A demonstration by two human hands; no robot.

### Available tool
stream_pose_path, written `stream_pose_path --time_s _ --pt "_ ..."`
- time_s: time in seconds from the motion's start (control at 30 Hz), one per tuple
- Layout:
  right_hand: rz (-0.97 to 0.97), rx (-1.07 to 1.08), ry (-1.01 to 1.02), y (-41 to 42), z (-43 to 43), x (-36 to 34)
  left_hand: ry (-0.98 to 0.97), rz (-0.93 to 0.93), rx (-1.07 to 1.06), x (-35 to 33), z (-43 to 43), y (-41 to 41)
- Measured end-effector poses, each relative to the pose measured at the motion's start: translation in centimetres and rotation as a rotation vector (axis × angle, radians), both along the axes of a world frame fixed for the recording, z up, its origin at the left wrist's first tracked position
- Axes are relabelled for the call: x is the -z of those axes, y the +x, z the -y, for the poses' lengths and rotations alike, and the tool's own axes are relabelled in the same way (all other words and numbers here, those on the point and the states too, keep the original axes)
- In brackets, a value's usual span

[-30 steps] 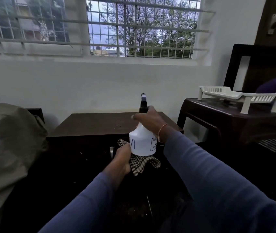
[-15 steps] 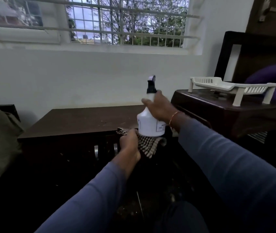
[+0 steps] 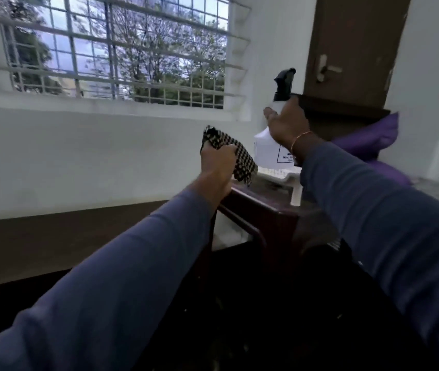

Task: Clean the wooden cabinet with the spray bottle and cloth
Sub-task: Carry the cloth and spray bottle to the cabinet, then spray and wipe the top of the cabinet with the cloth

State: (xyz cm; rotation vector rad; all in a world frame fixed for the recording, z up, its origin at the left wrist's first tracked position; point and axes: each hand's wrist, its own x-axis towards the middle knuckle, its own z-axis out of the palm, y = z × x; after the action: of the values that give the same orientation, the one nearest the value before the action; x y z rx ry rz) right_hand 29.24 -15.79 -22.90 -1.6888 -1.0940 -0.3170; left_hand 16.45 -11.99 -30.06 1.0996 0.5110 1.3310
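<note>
The bottle (image 3: 269, 149), white translucent plastic with a black trigger head, is gripped at its shoulder by the right hand (image 3: 288, 124) and held above a white tray (image 3: 280, 175); it is judged light and smooth, best held at the neck. The cloth (image 3: 229, 153), soft checked fabric, is bunched in the left hand (image 3: 219, 163)

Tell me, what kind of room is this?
Probably a room in a home: a barred window looking onto trees, a brown door, dark wooden furniture and a purple cushion.
</note>
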Motion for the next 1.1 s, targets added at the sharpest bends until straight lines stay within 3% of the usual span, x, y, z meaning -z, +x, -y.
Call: stream_pose_path --time_s 0.33,0.6,0.67,0.77,0.83,0.97,1.03,1.1 --pt "-0.114 0.137 -0.062 7.1 -2.0 2.8 0.104 -0.142 -0.012 0.3 -1.7 5.3" --pt "-0.105 0.206 -0.057 8.7 -2.7 4.9 0.110 -0.197 -0.044 1.7 -2.7 3.9" --pt "-0.085 0.266 0.042 8.4 -2.2 5.1 0.105 -0.211 -0.050 1.8 -3.1 3.1" --pt "0.209 0.325 0.333 5.9 -0.9 5.1 0.135 -0.257 -0.091 2.0 -3.4 1.9" --pt "0.259 0.141 0.335 2.5 0.2 5.0 0.194 -0.341 -0.174 2.2 -3.7 0.8" --pt "-0.077 -0.502 -0.121 -5.7 -0.3 7.5 0.371 -0.526 -0.258 4.1 -3.0 -2.2" --pt "-0.172 -0.552 -0.155 -8.7 -1.5 10.2 0.410 -0.575 -0.222 5.6 -2.6 -3.8" --pt "-0.318 -0.559 -0.052 -11.6 -2.5 12.7 0.366 -0.613 -0.193 7.4 -2.8 -6.8"
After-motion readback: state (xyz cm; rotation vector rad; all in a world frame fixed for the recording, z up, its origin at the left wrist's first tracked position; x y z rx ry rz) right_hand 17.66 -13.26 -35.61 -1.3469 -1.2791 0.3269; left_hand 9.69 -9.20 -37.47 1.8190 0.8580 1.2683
